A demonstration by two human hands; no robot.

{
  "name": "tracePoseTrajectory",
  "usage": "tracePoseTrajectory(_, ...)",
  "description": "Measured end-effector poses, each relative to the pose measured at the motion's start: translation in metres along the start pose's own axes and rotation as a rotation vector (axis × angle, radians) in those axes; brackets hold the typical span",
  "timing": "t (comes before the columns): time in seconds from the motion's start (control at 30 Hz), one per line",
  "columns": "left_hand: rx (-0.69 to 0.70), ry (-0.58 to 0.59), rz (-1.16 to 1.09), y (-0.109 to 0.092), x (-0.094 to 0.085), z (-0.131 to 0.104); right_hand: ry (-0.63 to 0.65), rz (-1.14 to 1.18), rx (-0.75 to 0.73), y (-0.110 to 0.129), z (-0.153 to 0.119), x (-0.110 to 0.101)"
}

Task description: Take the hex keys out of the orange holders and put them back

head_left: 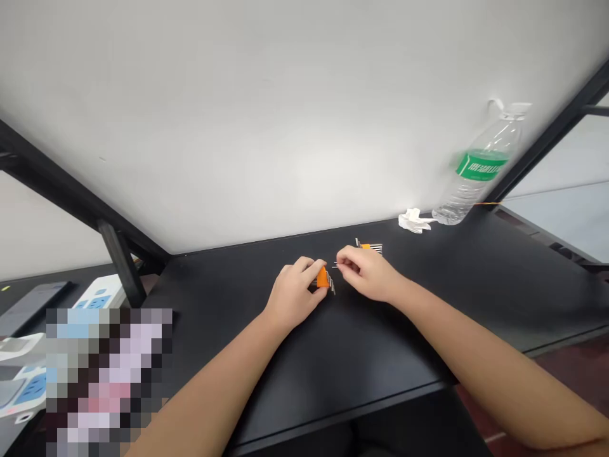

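My left hand (297,289) grips an orange hex key holder (323,277) low over the black table. The bent metal ends of several hex keys (332,284) stick out of its right side. Just to the right, my right hand (364,273) is closed in a pinch on a thin metal hex key (334,266), whose tip points toward the holder. Behind the right hand lies a second orange holder (366,246) with several hex keys, partly hidden by that hand.
The black table (228,285) backs onto a white panel (247,139). A crumpled tissue (413,221) and a clear bottle with a green label (483,165) stand at the back right. Black frame bars (61,184) rise at both sides. White power strips (102,295) lie at left, near a blurred patch.
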State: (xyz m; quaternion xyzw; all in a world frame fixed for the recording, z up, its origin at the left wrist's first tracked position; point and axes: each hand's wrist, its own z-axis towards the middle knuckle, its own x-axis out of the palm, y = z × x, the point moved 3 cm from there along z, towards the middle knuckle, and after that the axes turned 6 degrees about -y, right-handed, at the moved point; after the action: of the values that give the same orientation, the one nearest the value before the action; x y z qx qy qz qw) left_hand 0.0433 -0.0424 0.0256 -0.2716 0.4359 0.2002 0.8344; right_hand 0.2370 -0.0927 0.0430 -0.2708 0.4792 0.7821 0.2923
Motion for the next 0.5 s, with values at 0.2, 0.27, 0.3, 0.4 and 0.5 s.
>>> tracePoseTrajectory(0.2, -0.057, 0.020, -0.064, 0.004, 0.000, 0.002, 0.219, -0.280, 0.119, -0.040, 0.005, 0.002)
tracePoseTrajectory(0.27, -0.057, 0.036, -0.060, 0.003, 0.000, 0.002, 0.250, -0.303, 0.124, -0.042, 0.007, 0.005)
tracePoseTrajectory(0.3, -0.054, 0.040, -0.054, 0.002, 0.000, 0.002, 0.260, -0.322, 0.133, -0.041, 0.007, 0.006)
tracePoseTrajectory(0.4, -0.040, 0.036, -0.027, 0.001, -0.001, 0.002, 0.293, -0.385, 0.199, -0.033, 0.005, 0.008)
tracePoseTrajectory(0.5, -0.025, 0.043, 0.006, 0.000, 0.000, 0.002, 0.269, -0.381, 0.216, -0.023, 0.001, 0.009)
